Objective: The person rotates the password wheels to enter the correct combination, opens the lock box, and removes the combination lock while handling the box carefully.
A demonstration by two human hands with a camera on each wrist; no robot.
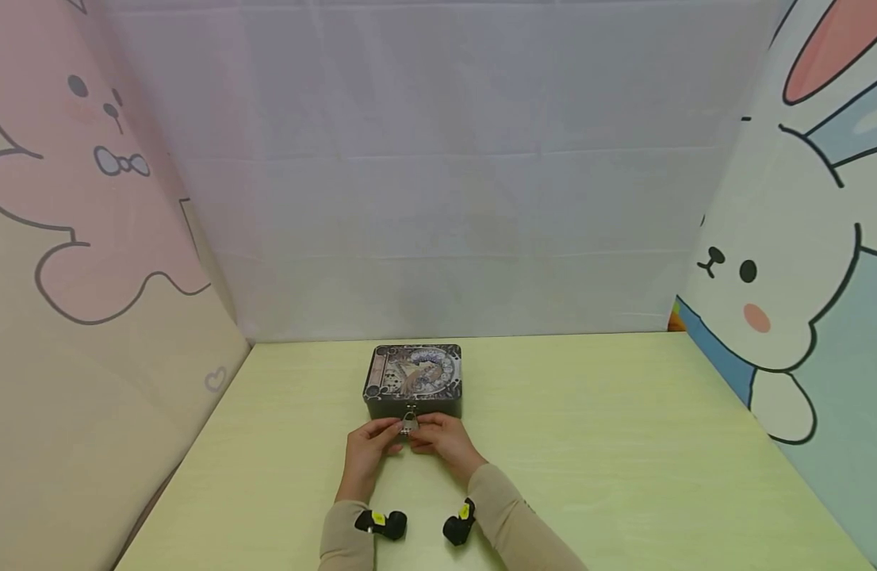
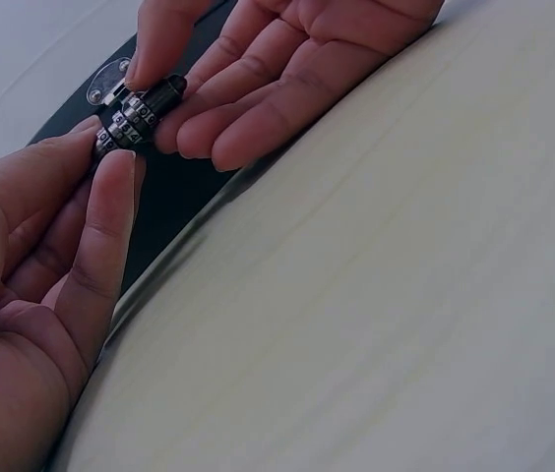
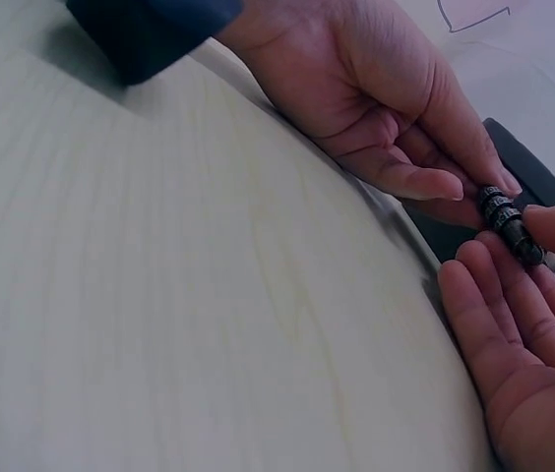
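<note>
A small combination padlock (image 1: 409,423) hangs at the front latch of a dark tin box (image 1: 413,406), whose lid carries an ornate picture. From the left side, my left hand (image 1: 365,458) pinches the lock between thumb and fingers. My right hand (image 1: 449,444) grips its other end, thumb on top and fingers beneath. Numbered dials show on the padlock (image 2: 128,125) in the left wrist view, and a metal hasp plate (image 2: 110,83) lies just behind it. The right wrist view shows both hands meeting at the padlock (image 3: 503,218); fingers hide part of it.
The box stands on a pale yellow-green table (image 1: 588,444), towards its back edge. A white cloth wall (image 1: 438,198) rises behind, with cartoon-printed panels (image 1: 781,301) at the sides. Black wrist cameras (image 1: 390,525) sit on both beige sleeves.
</note>
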